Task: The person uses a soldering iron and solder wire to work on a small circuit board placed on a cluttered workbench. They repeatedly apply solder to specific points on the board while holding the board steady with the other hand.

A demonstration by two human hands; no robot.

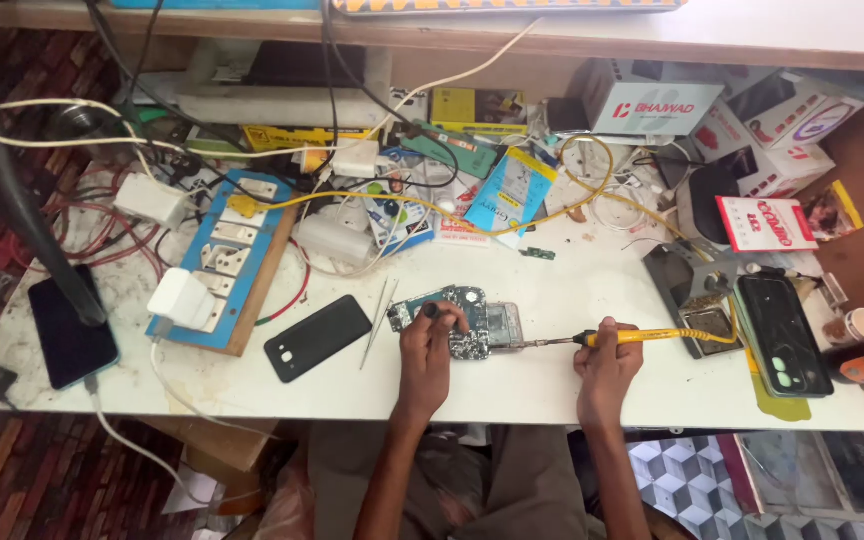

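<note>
An opened phone with its circuit board (459, 318) exposed lies on the white bench, near the front edge. My left hand (429, 345) rests on it, fingers pressing the board down. My right hand (607, 358) grips a yellow-handled soldering iron (632, 337). Its metal tip points left and touches the right edge of the board. The iron's yellow cord runs right toward the stand (697, 290).
A black phone back cover (317, 337) and tweezers (379, 320) lie left of the board. A blue switchboard with white plugs (217, 265) sits further left, a dark phone (70, 335) at the left edge, a green phone (782, 335) at the right. Boxes, packets and cables crowd the back.
</note>
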